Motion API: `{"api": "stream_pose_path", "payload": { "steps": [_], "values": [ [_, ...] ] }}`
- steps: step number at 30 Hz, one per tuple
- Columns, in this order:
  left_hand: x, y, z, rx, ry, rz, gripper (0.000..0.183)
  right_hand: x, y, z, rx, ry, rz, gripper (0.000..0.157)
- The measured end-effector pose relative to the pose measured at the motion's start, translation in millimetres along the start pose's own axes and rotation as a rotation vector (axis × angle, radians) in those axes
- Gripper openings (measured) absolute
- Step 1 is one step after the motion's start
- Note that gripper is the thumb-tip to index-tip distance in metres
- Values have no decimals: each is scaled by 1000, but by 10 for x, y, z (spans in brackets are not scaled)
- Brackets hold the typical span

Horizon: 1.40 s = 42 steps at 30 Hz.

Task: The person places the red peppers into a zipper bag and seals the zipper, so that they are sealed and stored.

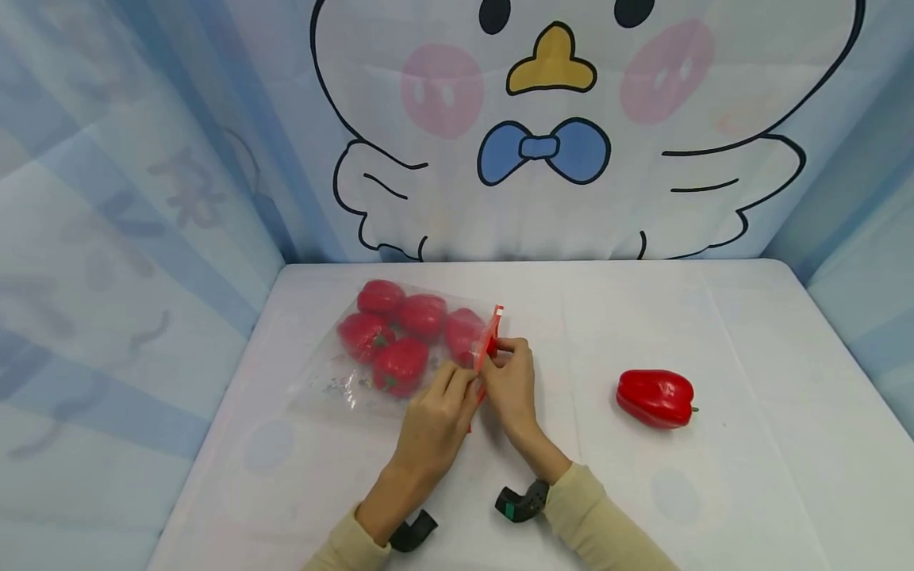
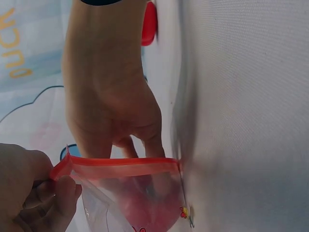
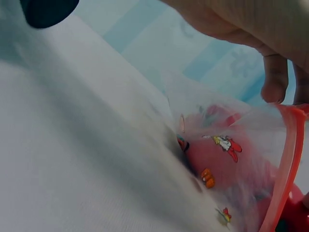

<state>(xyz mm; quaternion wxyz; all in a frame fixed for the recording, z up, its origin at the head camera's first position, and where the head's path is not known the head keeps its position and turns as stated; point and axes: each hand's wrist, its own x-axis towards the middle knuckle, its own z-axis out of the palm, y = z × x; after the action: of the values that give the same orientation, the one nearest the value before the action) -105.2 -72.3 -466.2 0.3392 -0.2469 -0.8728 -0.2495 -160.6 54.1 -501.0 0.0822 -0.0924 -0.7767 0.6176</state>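
Several red bell peppers [image 1: 401,366] lie inside a clear zip bag [image 1: 321,388] with a red zip edge [image 2: 125,161] and small printed figures. My left hand [image 1: 437,416] pinches that edge and holds the mouth apart, as the left wrist view shows [image 2: 29,193]. At the mouth, my right hand [image 1: 512,388] has its fingertips inside the bag, on the red bell pepper [image 1: 464,331] nearest the opening. Through the film in the left wrist view, these fingers rest around the pepper [image 2: 149,210]. Part of their grip is hidden by the red edge.
Another red bell pepper [image 1: 654,398] lies on its side on the white table [image 1: 750,476], right of the bag. Black wrist mounts [image 1: 524,501] sit on both wrists. Printed curtains [image 1: 543,230] stand behind the table and along its sides.
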Motion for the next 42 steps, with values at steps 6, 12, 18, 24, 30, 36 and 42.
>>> {"api": "stream_pose_path", "payload": {
  "steps": [6, 12, 18, 24, 30, 36, 42],
  "values": [
    [-2, 5, -2, 1, -5, 2, 20, 3, -3, 16, 103, -50, 80, 42],
    [-5, 13, -3, -5, -9, 0, 21, 23, -22, 5, 61, -50, 71, 43],
    [-10, 13, 2, 5, -5, 5, 23, 16, -53, 1, 38, -68, 96, 38],
    [4, 6, 6, 5, 9, 11, 23, 27, -72, 16, 116, -85, 160, 41],
    [9, -4, 3, -7, 2, 11, 16, 62, -77, 10, 201, -90, 196, 40],
    [1, 10, 11, -7, 7, 12, 19, 75, -37, 2, 284, -94, 205, 38],
    [-6, 24, 20, -8, 3, 12, 18, 91, -17, -16, 321, -94, 218, 39]
  ]
}}
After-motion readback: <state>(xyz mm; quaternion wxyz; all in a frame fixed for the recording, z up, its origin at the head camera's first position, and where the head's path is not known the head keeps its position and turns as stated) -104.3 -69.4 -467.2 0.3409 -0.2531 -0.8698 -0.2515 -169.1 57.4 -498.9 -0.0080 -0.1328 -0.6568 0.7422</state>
